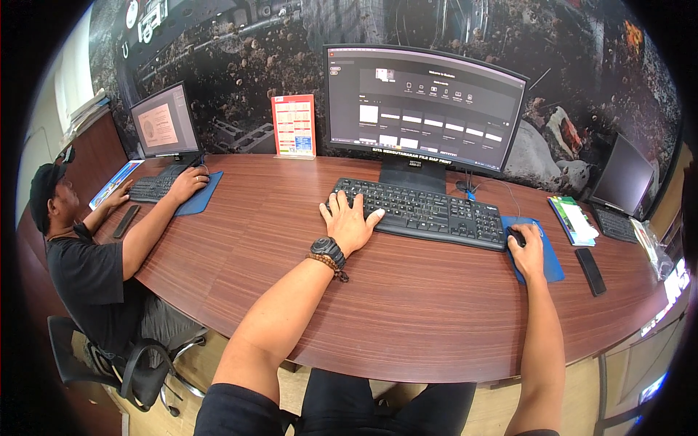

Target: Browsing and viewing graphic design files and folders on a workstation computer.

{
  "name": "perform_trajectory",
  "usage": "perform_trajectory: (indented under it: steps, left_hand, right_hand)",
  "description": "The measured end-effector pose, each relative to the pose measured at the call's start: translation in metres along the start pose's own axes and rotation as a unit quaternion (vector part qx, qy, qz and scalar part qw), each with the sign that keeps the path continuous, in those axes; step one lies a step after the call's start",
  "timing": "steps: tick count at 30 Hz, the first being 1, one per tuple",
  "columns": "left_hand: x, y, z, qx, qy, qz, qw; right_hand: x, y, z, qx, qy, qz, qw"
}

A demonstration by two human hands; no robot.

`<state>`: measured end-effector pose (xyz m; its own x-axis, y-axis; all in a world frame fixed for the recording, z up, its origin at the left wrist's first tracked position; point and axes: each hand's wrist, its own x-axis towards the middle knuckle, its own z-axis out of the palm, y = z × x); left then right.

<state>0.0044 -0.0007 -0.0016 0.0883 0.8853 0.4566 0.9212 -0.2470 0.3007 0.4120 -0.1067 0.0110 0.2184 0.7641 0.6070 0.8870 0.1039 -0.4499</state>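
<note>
My left hand rests on the left end of a black keyboard, its fingers spread over the keys. A dark watch and a beaded bracelet circle that wrist. To the right of the keyboard, my right hand is wrapped over a black computer mouse, which sits on a blue mouse pad. Behind the keyboard stands a wide curved monitor on a black base, showing a dark program window with a row of file thumbnails.
A co-worker sits at the left with a monitor, keyboard and mouse. Between the monitors stands a red and white desk calendar. At the right lie a black phone, booklets and a laptop.
</note>
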Motion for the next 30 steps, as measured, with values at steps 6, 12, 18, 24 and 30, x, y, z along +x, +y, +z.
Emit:
perform_trajectory:
  steps: [6,12,18,24,30]
  left_hand:
    - [-0.0005,-0.0004,-0.0001,-0.005,0.0,-0.001,1.0]
    - [-0.002,0.0005,0.0003,0.001,0.002,0.005,1.0]
    - [-0.001,-0.0017,0.003,0.011,0.013,0.01,1.0]
    - [0.001,-0.0031,0.0028,0.0,0.013,0.009,1.0]
    - [-0.0005,-0.001,0.0021,0.002,0.014,0.011,1.0]
  right_hand:
    - [-0.0001,-0.0018,-0.0009,0.002,-0.008,0.006,1.0]
    - [-0.0026,-0.0082,-0.0044,-0.007,-0.005,0.026,1.0]
    - [-0.0019,-0.0053,-0.0022,-0.006,-0.006,0.024,1.0]
    - [0.0001,-0.0081,-0.0004,-0.008,-0.009,0.035,0.999]
    - [-0.0009,-0.0075,-0.002,-0.009,-0.01,0.041,0.999]
